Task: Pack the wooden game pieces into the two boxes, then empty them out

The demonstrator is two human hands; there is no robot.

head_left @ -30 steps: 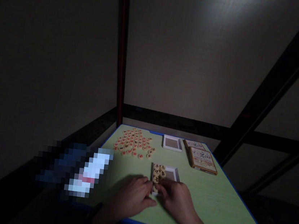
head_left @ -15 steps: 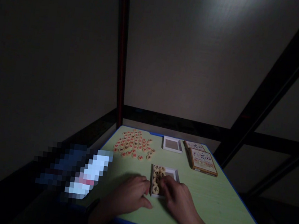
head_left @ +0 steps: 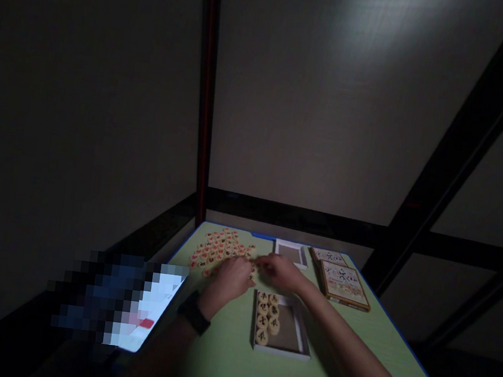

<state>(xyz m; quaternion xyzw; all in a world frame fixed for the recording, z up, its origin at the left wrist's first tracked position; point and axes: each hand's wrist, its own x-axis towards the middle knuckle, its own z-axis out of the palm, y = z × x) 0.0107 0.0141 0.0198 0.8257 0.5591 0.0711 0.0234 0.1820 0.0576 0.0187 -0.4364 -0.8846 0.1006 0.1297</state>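
Observation:
Many round wooden pieces with red or black characters lie spread at the back left of the green table. My left hand, with a dark band on its wrist, is over the near right edge of these pieces, its fingers bent; what is under them is hidden. My right hand reaches in from the right, thumb and forefinger pinched at the same edge, on something too small to make out. Nearer me, a shallow white box holds several black-marked pieces in two columns at its left side.
A second shallow tray stands at the back of the green table. To its right lie two flat printed boxes, partly overlapping. A bright, partly blurred screen is at the left edge.
Both hands have moved away from the near box to the spread pieces at the back left. The box's second column now shows in full, with its right part uncovered.

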